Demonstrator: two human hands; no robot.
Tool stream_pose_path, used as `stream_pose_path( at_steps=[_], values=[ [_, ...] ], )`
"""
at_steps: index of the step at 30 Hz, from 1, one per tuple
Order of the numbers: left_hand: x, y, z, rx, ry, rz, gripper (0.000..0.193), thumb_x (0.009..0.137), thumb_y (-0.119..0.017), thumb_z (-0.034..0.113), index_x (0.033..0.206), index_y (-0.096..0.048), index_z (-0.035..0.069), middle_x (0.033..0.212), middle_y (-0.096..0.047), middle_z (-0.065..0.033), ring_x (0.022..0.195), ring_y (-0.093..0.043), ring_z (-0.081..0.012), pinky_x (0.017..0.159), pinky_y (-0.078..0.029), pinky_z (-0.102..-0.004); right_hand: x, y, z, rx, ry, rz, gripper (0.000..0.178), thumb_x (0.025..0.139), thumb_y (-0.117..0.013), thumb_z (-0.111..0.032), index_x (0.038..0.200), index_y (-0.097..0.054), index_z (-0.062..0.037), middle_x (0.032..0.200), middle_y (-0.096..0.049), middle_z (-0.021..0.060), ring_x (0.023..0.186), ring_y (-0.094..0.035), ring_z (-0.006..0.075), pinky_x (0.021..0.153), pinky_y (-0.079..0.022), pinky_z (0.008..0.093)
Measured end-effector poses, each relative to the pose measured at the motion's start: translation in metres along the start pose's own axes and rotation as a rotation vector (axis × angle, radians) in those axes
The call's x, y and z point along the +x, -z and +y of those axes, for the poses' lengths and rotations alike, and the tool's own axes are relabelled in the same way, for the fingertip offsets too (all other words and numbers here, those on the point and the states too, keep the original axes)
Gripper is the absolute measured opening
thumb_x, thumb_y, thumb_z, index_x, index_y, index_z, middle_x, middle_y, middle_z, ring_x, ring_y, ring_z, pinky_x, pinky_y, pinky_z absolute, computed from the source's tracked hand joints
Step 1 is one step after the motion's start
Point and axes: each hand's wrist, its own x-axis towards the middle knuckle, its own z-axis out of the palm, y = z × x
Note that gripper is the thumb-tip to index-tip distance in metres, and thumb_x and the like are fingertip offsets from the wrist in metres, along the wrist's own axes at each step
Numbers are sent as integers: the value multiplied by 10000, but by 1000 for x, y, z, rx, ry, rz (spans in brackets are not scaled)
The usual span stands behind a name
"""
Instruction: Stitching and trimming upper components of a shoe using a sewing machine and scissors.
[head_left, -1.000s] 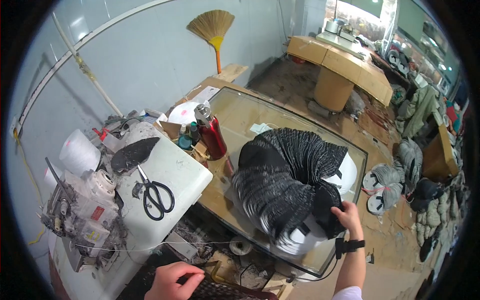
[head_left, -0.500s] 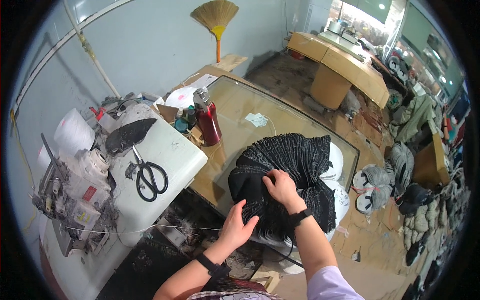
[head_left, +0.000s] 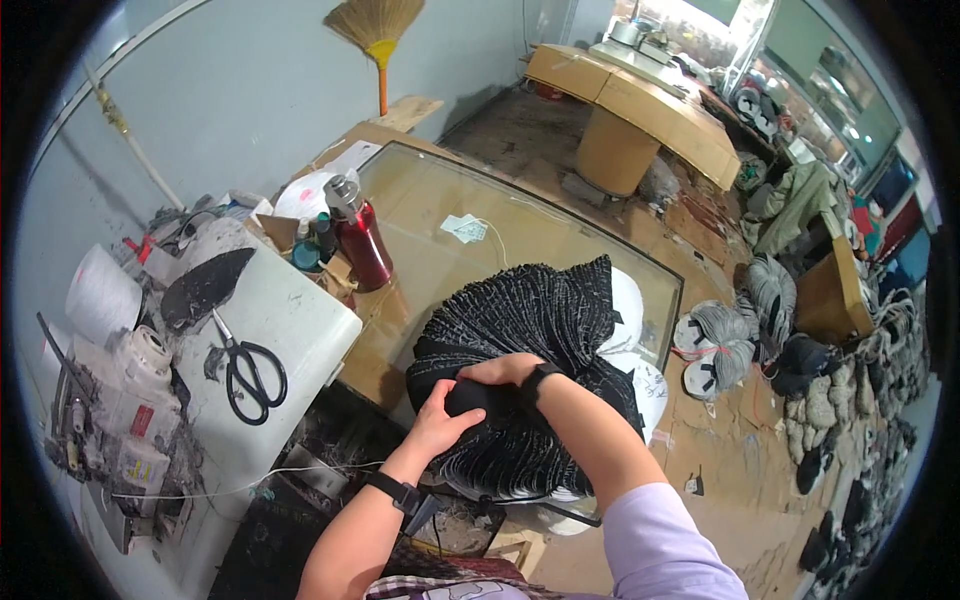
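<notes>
A large fanned bundle of black fabric pieces (head_left: 520, 310) with pale edges lies on the glass-topped table (head_left: 400, 200). White flat ends (head_left: 628, 310) show at its right side. At the near left of the bundle, my left hand (head_left: 440, 422) has its thumb and fingers around a smooth black fabric piece (head_left: 465, 398). My right hand (head_left: 508, 369) bends over the far edge of that same piece, its fingertips partly hidden. Both wrists wear black bands. A thin black strap runs along the bundle's near side.
Black-handled scissors (head_left: 250, 375) lie on the white machine bed (head_left: 300, 330) at left, beside a lint-covered sewing machine (head_left: 140, 410). A red metal bottle (head_left: 362, 240) stands near a paper tag (head_left: 464, 228). Tied grey bundles (head_left: 722, 335) sit to the right. A broom (head_left: 380, 50) leans on the wall.
My hands have come together on the smooth black piece; the right hand has moved left and now lies across its far edge. The whole view has shifted, so the scene sits further left.
</notes>
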Motion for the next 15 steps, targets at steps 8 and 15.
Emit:
stream_pose_path(
  at_steps=[8, 15],
  values=[
    [-40, -9, 31, 348, -326, -15, 570, 754, -747, 194, 1186, -450, -29, 1179, -488, -211, 1107, -515, -377, 937, -437, -426, 31, -4, 16, 241, 84, 82, 467, 902, -524, -432, 1105, -674, -40, 1105, -670, 139, 990, -614, 254, 888, -456, 339],
    [-58, -4, 17, 318, -404, 44, 573, 817, -690, 160, 1267, -392, -31, 1267, -442, -222, 1148, -506, -382, 959, -431, -435, 26, 1, 30, 773, 63, -59, 698, 958, -458, -405, 1241, -420, 232, 1244, -517, 354, 1182, -533, 362, 1044, -404, 404]
  ],
)
